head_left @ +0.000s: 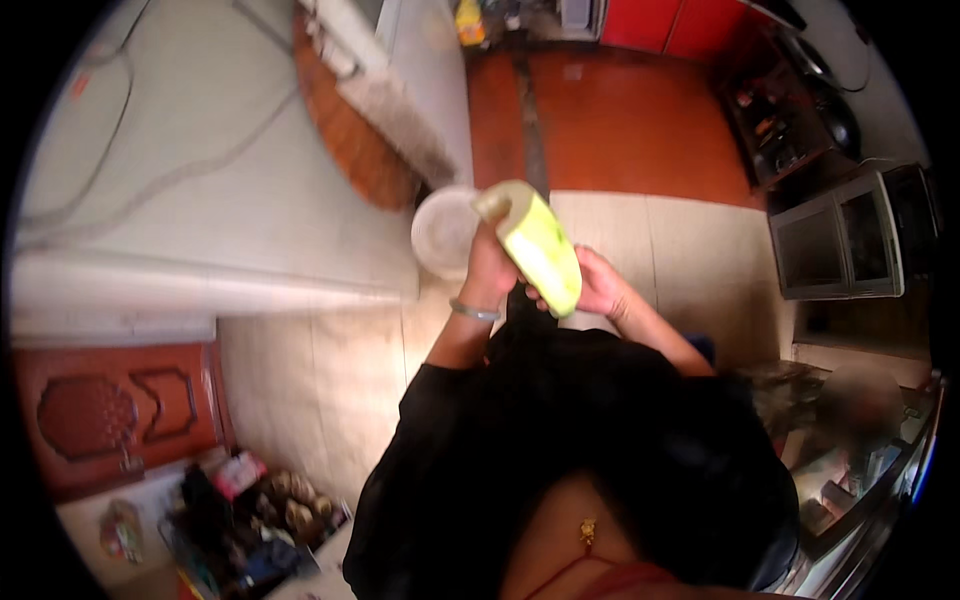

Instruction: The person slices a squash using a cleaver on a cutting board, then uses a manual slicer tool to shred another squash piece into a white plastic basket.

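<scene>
A thick, pale yellow-green piece of gourd (pixel 543 250) is held up in front of me, tilted, with its cut, hollowed end toward the upper left. My left hand (pixel 490 262), with a bangle at the wrist, grips it along its left side near the cut end. Against the lower right side closes my right hand (pixel 598 282), its fingertips partly hidden by the gourd. Just beyond my left hand, a round white bucket (pixel 428 232) stands on the floor, partly covered by that hand and the gourd.
A pale counter (pixel 200 190) runs along the left, with a round brown board (pixel 345 130) leaning at its edge. Red-brown flooring (pixel 630 125) lies ahead, beyond light tiles (pixel 690 240). A glass-doored cabinet (pixel 838 240) stands right. Piled clothes (pixel 270 510) lie at the lower left.
</scene>
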A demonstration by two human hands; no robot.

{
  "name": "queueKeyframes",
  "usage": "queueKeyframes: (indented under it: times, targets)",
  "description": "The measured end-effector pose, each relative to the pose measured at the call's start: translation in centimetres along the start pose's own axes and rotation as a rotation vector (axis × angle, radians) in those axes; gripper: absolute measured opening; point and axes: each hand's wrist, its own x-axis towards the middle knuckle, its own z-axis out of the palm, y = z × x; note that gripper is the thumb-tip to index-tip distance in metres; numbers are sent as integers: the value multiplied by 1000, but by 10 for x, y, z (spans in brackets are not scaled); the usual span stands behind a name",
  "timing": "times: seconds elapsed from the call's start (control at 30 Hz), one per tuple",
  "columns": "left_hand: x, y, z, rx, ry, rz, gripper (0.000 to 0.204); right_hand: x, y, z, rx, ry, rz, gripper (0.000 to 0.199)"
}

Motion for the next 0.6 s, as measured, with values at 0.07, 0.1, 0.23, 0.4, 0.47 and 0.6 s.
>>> queueKeyframes:
  times: [0.07, 0.1, 0.23, 0.4, 0.47, 0.6]
  targets:
    - [54, 13, 10, 50, -247, -91, 34, 16, -38, -7, 97, 134, -86, 57]
    - [95, 24, 20, 187, -362, -118, 39, 27, -68, -9, 105, 7, -160, 60]
    - [232, 45, 53, 114, -642, -303, 38, 69, -168, -12, -154, 297, -380, 86]
    - [369, 61, 92, 116, -60, -414, 40, 120, -305, -41, -149, 292, -548, 84]
    - [418, 78, 111, -65, -286, -202, 45, 155, -376, -59, -266, 341, -609, 78]
    - [503, 111, 148, 288, -170, -78, 44, 209, -467, -59, -357, 302, -628, 64]
